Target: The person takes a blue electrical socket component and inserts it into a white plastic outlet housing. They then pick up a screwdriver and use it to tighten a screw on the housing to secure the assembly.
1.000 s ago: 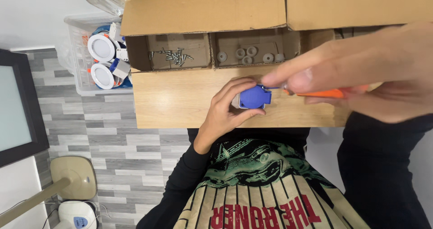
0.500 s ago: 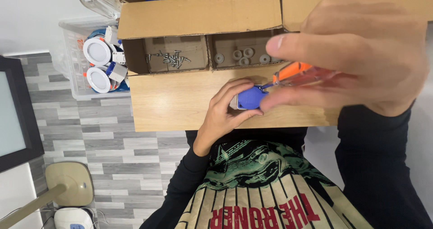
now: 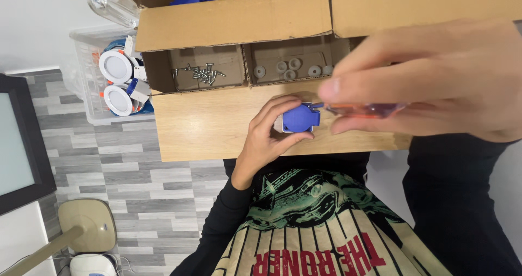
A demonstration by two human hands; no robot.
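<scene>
Left fingers [image 3: 277,113] curled around blue part [image 3: 300,117]

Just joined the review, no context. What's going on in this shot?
A person works at a light wooden tabletop. The left hand pinches a small blue plastic part against the wood. The right hand, close to the camera and blurred, holds a screwdriver with an orange translucent handle, its tip at the part's edge. Behind, an open cardboard box holds loose screws in one compartment and small grey round washers in the next. A clear plastic bin holds round white lamp fittings.
</scene>
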